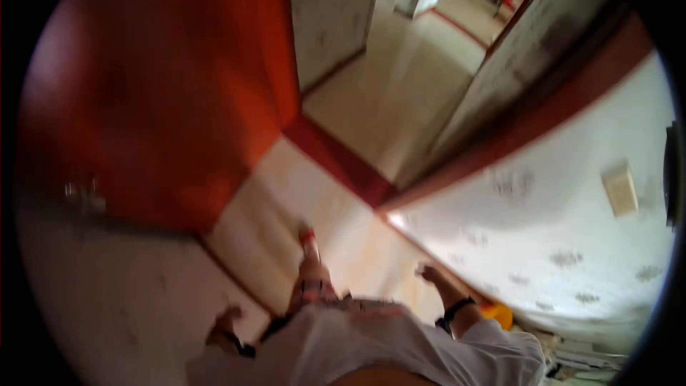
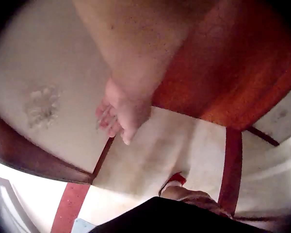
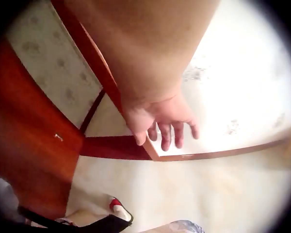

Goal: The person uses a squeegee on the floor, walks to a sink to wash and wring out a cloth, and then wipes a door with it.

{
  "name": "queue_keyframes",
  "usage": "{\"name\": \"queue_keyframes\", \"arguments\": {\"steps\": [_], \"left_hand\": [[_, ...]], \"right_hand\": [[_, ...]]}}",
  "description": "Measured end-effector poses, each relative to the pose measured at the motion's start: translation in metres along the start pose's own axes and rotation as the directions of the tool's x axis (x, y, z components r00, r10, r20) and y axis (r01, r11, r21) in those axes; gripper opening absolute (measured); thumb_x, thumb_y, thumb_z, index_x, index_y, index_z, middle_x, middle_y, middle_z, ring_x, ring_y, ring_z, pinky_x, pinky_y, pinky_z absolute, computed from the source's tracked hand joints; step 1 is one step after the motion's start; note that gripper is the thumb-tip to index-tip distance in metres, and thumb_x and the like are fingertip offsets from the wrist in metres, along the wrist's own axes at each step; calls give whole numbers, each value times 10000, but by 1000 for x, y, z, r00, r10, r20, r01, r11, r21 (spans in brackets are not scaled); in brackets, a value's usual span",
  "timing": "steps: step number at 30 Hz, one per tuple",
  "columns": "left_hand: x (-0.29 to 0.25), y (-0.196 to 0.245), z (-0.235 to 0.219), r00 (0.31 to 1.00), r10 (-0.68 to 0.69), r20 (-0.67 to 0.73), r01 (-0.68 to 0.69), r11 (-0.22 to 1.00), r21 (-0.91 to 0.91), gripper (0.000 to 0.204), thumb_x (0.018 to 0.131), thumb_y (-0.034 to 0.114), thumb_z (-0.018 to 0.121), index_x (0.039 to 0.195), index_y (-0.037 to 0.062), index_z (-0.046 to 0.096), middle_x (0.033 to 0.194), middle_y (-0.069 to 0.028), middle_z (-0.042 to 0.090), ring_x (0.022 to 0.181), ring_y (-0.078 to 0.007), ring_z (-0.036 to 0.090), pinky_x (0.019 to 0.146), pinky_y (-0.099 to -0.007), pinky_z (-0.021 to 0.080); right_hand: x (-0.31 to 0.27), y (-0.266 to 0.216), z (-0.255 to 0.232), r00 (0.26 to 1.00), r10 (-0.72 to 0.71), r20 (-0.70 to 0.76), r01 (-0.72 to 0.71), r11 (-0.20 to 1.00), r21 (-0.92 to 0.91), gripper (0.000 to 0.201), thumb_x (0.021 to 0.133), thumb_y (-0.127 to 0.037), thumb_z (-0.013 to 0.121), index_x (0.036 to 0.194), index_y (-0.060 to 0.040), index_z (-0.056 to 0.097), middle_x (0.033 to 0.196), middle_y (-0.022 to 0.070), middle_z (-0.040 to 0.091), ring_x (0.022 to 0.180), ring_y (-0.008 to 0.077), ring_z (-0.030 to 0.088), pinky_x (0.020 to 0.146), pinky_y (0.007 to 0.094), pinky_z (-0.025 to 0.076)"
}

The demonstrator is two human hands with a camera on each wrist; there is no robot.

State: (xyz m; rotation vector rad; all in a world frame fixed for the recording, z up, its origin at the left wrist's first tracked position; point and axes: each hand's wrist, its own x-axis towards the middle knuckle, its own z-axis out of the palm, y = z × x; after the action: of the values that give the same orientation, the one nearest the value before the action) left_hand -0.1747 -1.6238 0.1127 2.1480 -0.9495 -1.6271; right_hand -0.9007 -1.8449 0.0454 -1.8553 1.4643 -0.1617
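Note:
My left hand (image 2: pixel 125 114) hangs at my side with its fingers (image 2: pixel 106 120) loosely curled, and no object shows in it. Over on the other side, my right hand (image 3: pixel 160 119) hangs with its fingers (image 3: pixel 178 135) spread and relaxed, holding nothing. In the head view both hands are low in the picture, the left hand (image 1: pixel 227 320) blurred and the right hand (image 1: pixel 431 275) near the white patterned wall (image 1: pixel 543 221). An orange-red door (image 1: pixel 164 100) stands ajar ahead on the left, away from both hands. Its metal handle (image 3: pixel 58 137) shows in the right wrist view.
A dark red threshold strip (image 1: pixel 336 161) crosses the pale floor (image 1: pixel 314 179) at the doorway. Beyond it a hallway floor (image 1: pixel 386 78) leads to another room. A foot in a red slipper (image 3: pixel 117 204) steps forward. On the right wall is a cream switch plate (image 1: pixel 620 189).

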Motion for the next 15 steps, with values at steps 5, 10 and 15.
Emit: {"name": "queue_keyframes", "arguments": {"steps": [5, 10, 15], "left_hand": [[119, 203, -56, 929, -343, 137, 204, 787, 582, 810, 691, 579, 576, 1341, 208, 267, 1375, -147, 238, 1276, -343, 177, 1014, -425, 248], [272, 504, -113, 979, -153, 134, -4, 645, 764, 1062, 656, 655, 552, 1371, 153, -51, 1415, -144, -98, 1283, -383, 100, 961, -493, 302], [451, 654, -93, 951, -5, 309, -180, 802, 569, 749, 805, 450, 529, 1352, 71, 184, 1317, -184, 332, 1207, -303, 329, 854, -441, 422]], "right_hand": [[84, -51, -50, 806, 512, 297, -591, 667, 453, 270, 832, -318, 477, 857, -73, 588, 767, 134, 591, 657, 273, 560, 578, 371, 455], [175, -94, -68, 679, 635, 369, -727, 508, 463, 251, 833, -285, 466, 831, -62, 581, 723, 121, 579, 614, 259, 553, 538, 360, 454], [279, -69, -88, 632, 673, 385, -765, 462, 449, 236, 833, -252, 454, 804, -51, 574, 679, 108, 567, 572, 245, 546, 498, 350, 452]]}}
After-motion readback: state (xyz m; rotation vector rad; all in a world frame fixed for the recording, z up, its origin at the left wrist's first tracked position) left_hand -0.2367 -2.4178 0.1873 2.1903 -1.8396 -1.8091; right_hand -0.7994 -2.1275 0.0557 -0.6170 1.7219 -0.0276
